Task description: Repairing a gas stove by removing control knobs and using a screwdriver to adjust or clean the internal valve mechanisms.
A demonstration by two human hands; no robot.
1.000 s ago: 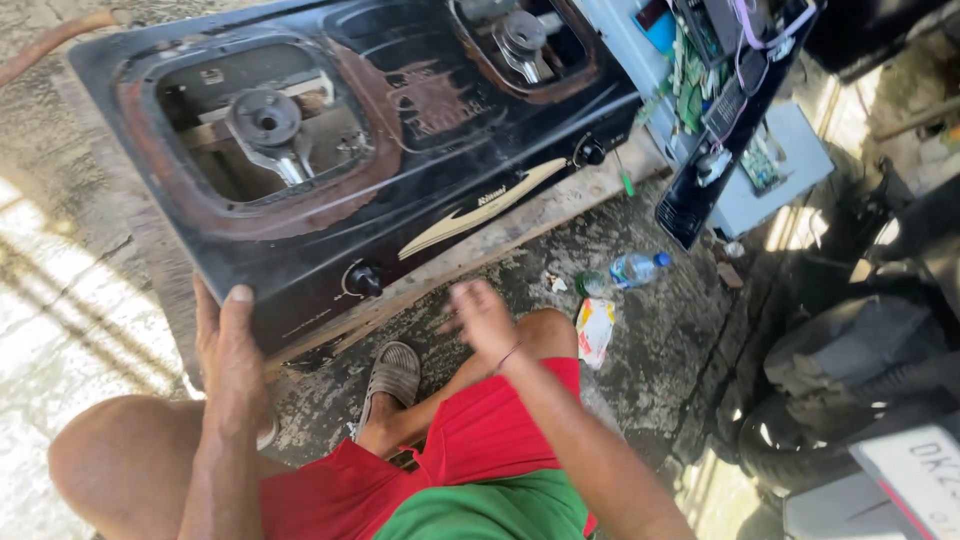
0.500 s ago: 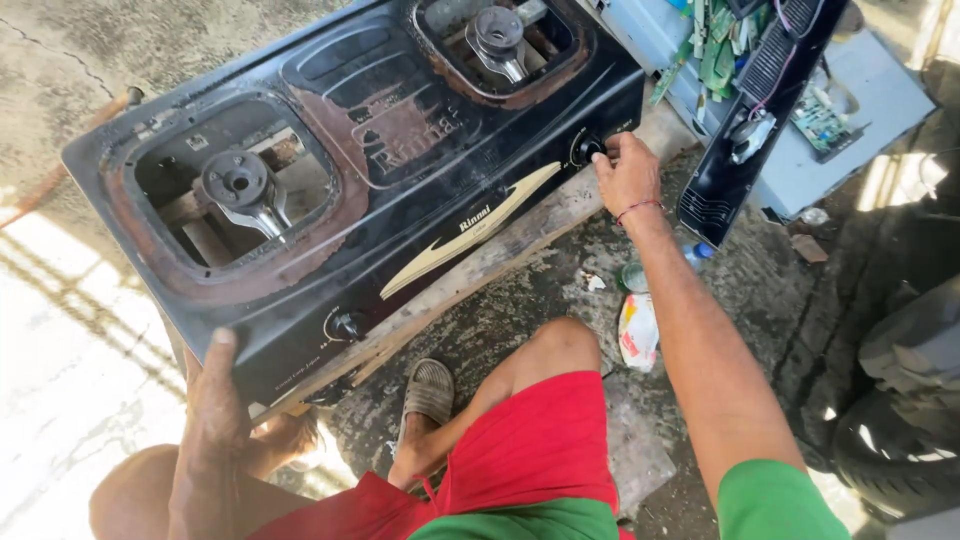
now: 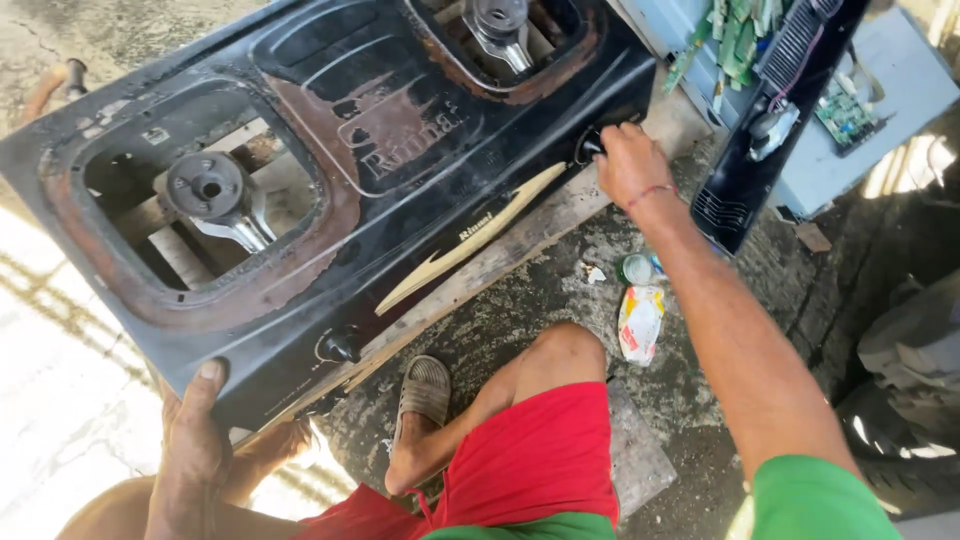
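By my knee lies a crumpled wrapper (image 3: 640,322) on the concrete, a plastic bottle (image 3: 637,268) just above it — further right, a black panel (image 3: 770,120) leans against a pale blue box (image 3: 850,150) holding a green circuit board (image 3: 846,112).

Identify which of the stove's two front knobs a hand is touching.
The knob under the right hand; the other knob sits untouched, nearer the left hand.

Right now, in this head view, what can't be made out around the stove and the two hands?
- Right knob: mostly covered by the right hand; its position cannot be read.
- Right burner: cut off by the top edge.
- Left hand: its fingers are hidden under the stove corner; only the thumb shows.
- Circuit boards: too small for detail.
- Tyre: cut off by the right edge.
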